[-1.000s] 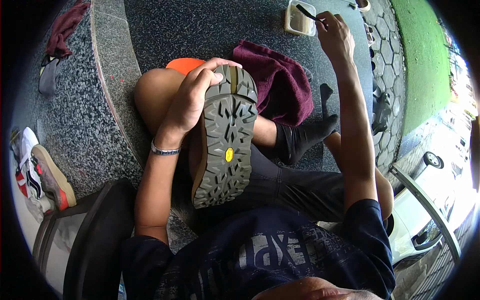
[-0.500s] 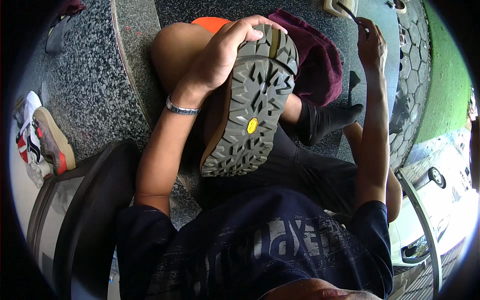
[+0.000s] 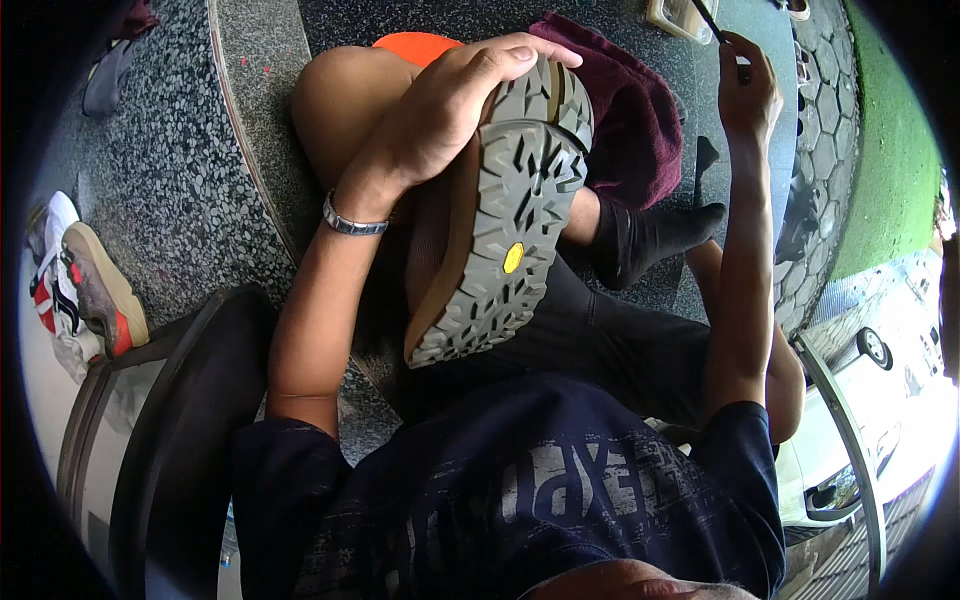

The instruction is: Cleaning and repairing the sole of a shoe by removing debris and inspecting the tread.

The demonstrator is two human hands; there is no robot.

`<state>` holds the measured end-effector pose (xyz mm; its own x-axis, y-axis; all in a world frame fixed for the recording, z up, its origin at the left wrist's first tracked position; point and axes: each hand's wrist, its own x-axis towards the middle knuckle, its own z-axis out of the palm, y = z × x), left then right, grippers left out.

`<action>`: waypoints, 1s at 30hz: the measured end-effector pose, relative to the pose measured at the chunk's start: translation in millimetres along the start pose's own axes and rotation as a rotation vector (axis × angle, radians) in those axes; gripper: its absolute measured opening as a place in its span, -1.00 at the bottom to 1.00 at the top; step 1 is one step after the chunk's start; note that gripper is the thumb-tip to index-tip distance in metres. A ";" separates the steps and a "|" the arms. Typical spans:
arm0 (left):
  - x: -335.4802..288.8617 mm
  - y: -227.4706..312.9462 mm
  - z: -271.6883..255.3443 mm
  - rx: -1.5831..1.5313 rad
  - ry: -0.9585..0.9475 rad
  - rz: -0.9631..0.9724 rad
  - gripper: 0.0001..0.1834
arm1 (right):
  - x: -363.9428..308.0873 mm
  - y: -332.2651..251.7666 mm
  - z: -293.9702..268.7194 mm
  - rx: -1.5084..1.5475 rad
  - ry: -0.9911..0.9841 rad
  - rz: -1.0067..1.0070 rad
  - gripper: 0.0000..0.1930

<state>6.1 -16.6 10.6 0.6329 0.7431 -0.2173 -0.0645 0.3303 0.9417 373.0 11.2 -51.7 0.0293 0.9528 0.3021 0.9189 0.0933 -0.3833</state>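
A shoe (image 3: 525, 235) with a chunky grey-green lugged sole and tan edge is held sole-up over my lap, a small yellow badge at mid-sole. My left hand (image 3: 440, 115), with a metal band on its wrist, is closed around one end of the shoe, its fingers mostly behind it. Farther out on the right, my right hand (image 3: 748, 95) pinches a thin dark stick-like tool (image 3: 710, 22); the far end leaves the picture. Beside that tool sits a pale plastic container (image 3: 682, 20), cut off by the top edge. A maroon towel (image 3: 645, 130) lies just beyond the shoe.
My foot in a black sock (image 3: 650, 240) rests right of the shoe. An orange item (image 3: 412, 45) shows behind my knee. Worn sneakers (image 3: 105, 285) stand at far left by a black chair (image 3: 195, 440). Stone paving (image 3: 828, 150), turf and a white car (image 3: 825, 490) lie to the right.
The shoe has tilted, showing more of its tan side edge and a more slanted sole. My right hand and the dark tool have shifted slightly; more of the container shows.
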 end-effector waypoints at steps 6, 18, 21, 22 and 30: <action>-6.7 -7.6 -5.5 0.257 0.076 -0.033 -0.49 | -29.7 -124.1 -25.6 0.637 -0.192 0.112 -0.66; -6.4 -10.5 1.1 0.353 0.073 -0.044 -0.54 | -58.4 -154.2 -24.1 0.640 -0.461 -0.279 -0.48; -6.7 -7.3 6.2 0.478 0.014 -0.003 -0.43 | -61.0 -155.7 -30.3 0.580 -0.614 -0.236 -0.52; -6.2 -6.6 6.5 0.479 0.011 -0.002 -0.43 | -64.7 -147.5 -25.8 0.618 -0.602 -0.191 -0.52; -7.1 -12.0 7.7 0.677 0.045 0.077 -0.44 | -78.0 -140.1 -18.4 0.617 -0.629 -0.091 -0.51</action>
<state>8.3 -30.3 2.8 0.6126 0.7779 -0.1403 0.3980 -0.1501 0.9050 249.2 -81.5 -5.5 -0.4222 0.8996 -0.1115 0.5258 0.1428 -0.8385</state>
